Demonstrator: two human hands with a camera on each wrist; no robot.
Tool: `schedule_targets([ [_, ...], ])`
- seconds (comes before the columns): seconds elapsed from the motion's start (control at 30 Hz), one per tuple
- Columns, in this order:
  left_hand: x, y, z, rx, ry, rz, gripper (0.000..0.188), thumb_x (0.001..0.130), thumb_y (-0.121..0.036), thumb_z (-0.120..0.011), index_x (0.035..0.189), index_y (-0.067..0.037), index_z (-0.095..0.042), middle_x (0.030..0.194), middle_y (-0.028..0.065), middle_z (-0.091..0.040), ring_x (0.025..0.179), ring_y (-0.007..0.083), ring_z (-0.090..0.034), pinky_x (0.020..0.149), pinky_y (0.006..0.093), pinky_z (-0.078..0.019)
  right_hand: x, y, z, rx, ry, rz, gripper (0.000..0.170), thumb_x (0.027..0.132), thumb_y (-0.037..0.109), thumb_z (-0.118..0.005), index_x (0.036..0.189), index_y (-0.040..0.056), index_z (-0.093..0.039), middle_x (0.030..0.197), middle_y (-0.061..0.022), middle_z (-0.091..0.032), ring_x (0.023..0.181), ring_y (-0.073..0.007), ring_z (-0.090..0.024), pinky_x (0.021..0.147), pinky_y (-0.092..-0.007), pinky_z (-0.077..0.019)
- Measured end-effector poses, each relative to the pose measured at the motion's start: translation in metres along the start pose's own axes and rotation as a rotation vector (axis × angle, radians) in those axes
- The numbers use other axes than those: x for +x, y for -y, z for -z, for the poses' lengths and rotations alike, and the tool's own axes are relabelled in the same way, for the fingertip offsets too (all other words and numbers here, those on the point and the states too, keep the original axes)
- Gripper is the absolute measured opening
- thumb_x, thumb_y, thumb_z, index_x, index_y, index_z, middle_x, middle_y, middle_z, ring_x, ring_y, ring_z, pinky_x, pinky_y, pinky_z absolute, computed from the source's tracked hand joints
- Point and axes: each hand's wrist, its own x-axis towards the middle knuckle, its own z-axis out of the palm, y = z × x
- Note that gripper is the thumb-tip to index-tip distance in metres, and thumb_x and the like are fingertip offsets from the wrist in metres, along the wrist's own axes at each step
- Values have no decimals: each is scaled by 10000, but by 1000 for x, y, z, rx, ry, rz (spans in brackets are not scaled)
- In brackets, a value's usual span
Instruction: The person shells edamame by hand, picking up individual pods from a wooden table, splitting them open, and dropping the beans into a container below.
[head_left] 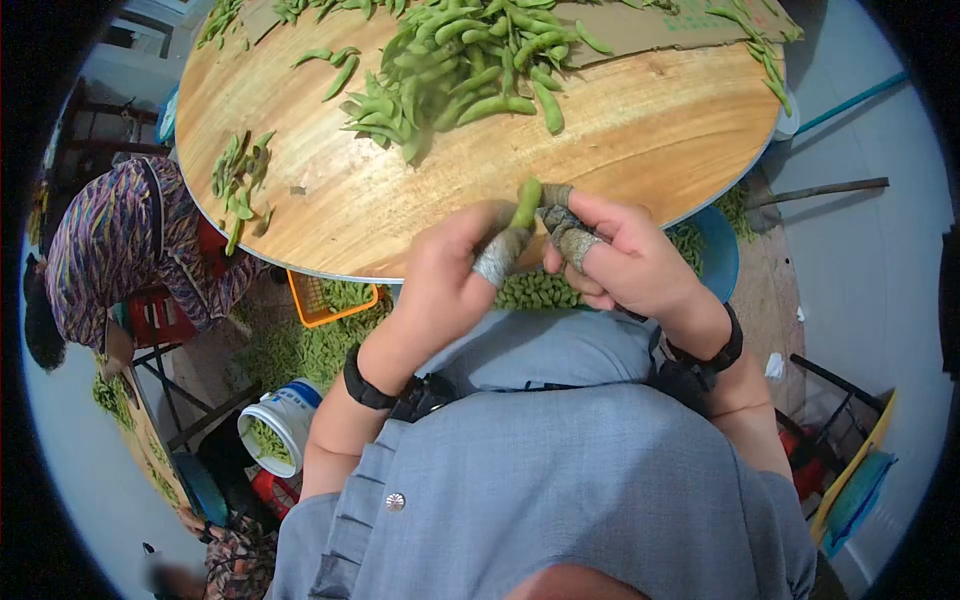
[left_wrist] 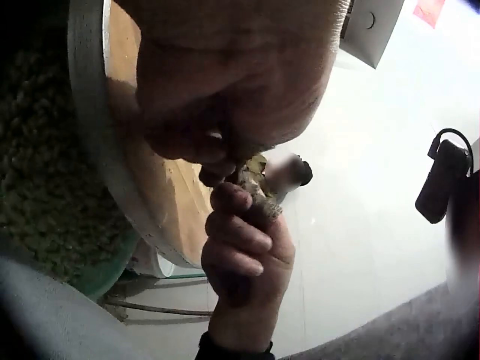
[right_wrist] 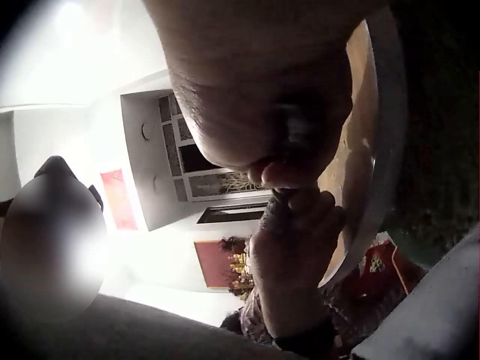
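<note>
In the head view a green pod (head_left: 526,203) stands upright between the fingers of the left hand (head_left: 447,270), whose thumb is wrapped in tape. Close beside it, the right hand (head_left: 638,262), also with wrapped fingers, has its fingers curled at the pod's right side; whether it holds anything is hidden. Both hands are over the near edge of the round wooden table (head_left: 600,150). A heap of green pods (head_left: 450,70) lies beyond them. In the left wrist view the right hand (left_wrist: 244,255) meets the left hand (left_wrist: 232,82); the contact point is dark.
Small pod piles (head_left: 240,185) lie at the table's left. Below the edge are a blue basin (head_left: 722,255), an orange basket (head_left: 308,300) and a white bucket (head_left: 290,425). A person in a patterned top (head_left: 120,230) bends at the left. Cardboard (head_left: 640,30) lies at the far side.
</note>
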Motion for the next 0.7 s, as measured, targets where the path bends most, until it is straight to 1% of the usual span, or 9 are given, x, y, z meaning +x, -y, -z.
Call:
schedule_targets([
  [0.07,-4,0,-1,718,-145,-350,215,877,-51,-577,1084,6,-592,930,98,-650,827,128,-596,724,300,-488,1,3,-3,44,12,3,388,863,19,-398,1243,39,-472,860,-14,-558,523,-39,-416,432,-188,-343],
  [0.2,-2,9,2,738,-184,-473,228,859,-33,-588,1084,4,-583,868,90,-637,732,154,-589,683,330,-485,12,-6,-6,19,-15,8,413,863,16,-387,1269,52,-459,853,-12,-551,516,-33,-397,423,-180,-317],
  [0.27,-4,14,8,146,-73,-119,230,866,-75,-618,1077,11,-586,820,69,-619,638,154,-541,605,332,-453,12,-6,-7,198,13,-105,424,903,26,-383,1320,68,-441,829,-13,-536,479,-12,-347,408,-173,-291],
  [0.3,-5,19,11,146,-73,-118,230,866,-75,-618,1077,11,-586,820,69,-619,638,154,-541,605,332,-453,11,-5,-5,199,13,-106,424,903,26,-383,1320,68,-441,829,-13,-536,479,-12,-347,408,-173,-291],
  [0.37,-6,28,16,-880,157,196,260,867,-140,-655,1067,17,-602,831,59,-622,604,123,-501,564,276,-408,6,-2,1,427,190,-155,367,900,53,-382,1255,68,-474,828,0,-531,503,-14,-345,421,-167,-291],
  [0.53,-5,26,10,-897,195,188,304,875,-217,-653,1056,22,-607,827,61,-628,580,113,-484,547,243,-377,6,-6,1,494,131,-170,292,918,78,-399,1189,65,-506,826,-2,-530,508,-14,-359,420,-166,-304],
  [0.6,-4,14,4,420,-117,-226,304,871,-219,-637,1047,27,-606,795,82,-623,577,136,-518,548,267,-397,8,-5,-6,371,20,-156,274,918,74,-406,1169,63,-513,828,-5,-531,511,-18,-372,418,-169,-317],
  [0.63,-4,13,1,421,-117,-224,304,871,-219,-637,1047,27,-606,795,82,-623,577,136,-518,548,267,-397,9,-5,-13,267,-40,-143,265,913,61,-408,1156,58,-514,828,-8,-532,516,-24,-390,417,-174,-332],
  [0.7,-2,11,-3,950,-218,-425,241,888,-169,-583,1045,12,-607,772,111,-624,604,168,-560,563,270,-421,10,-7,-18,168,-94,-129,257,908,47,-409,1143,53,-515,828,-11,-534,520,-30,-408,417,-180,-348],
])
